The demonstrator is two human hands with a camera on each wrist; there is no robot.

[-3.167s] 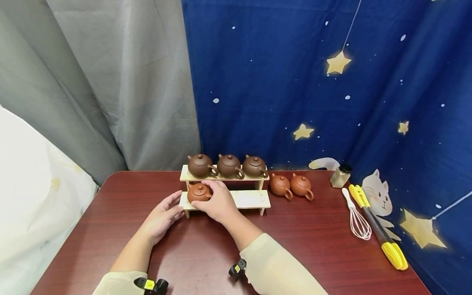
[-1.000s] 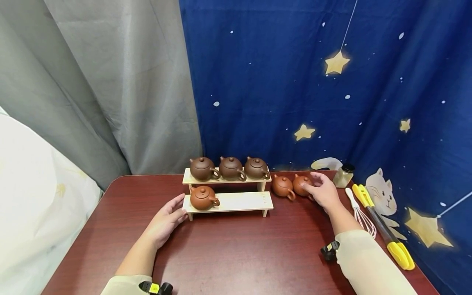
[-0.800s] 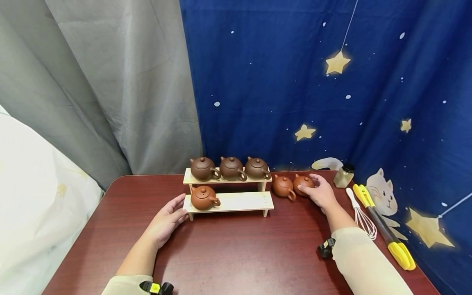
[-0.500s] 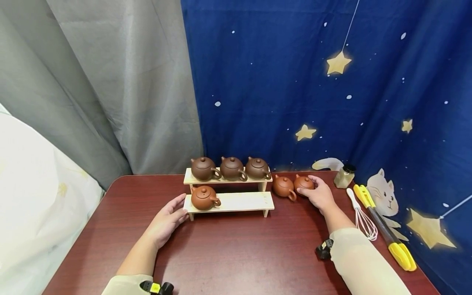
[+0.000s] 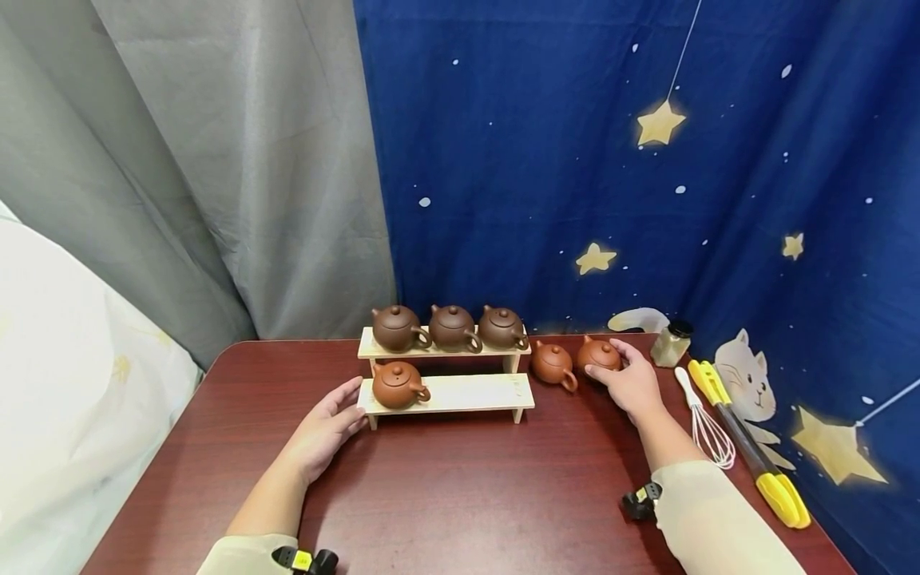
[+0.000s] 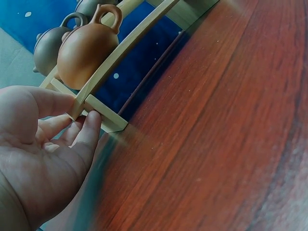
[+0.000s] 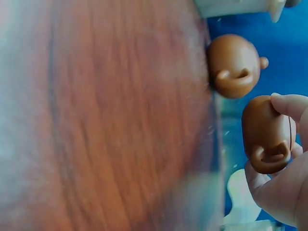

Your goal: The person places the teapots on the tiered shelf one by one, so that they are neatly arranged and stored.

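Observation:
My right hand (image 5: 632, 386) grips a reddish-brown clay teapot (image 7: 264, 130) around its body, thumb on the near side. It appears lifted a little off the table, its handle partly hidden by my hand in the head view. Just left of it a matching teapot (image 5: 552, 364) sits on the table. My left hand (image 5: 323, 431) pinches the left end of the two-step wooden stand (image 5: 467, 393), thumb at the top board and fingertips by the leg (image 6: 107, 115). One reddish-brown teapot (image 5: 398, 385) rests on the lower step's left end.
Three dark brown teapots (image 5: 451, 328) line the upper step. To the right are a glass jar with a black lid (image 5: 671, 343), a white whisk (image 5: 707, 427) and yellow-and-black tongs (image 5: 747, 443). Curtains hang behind the dark red table (image 5: 460, 495).
My right hand has left the teapot on the lower step, moved right and taken hold of the far-right teapot, which has now risen slightly and shifted right. My left hand stays at the stand.

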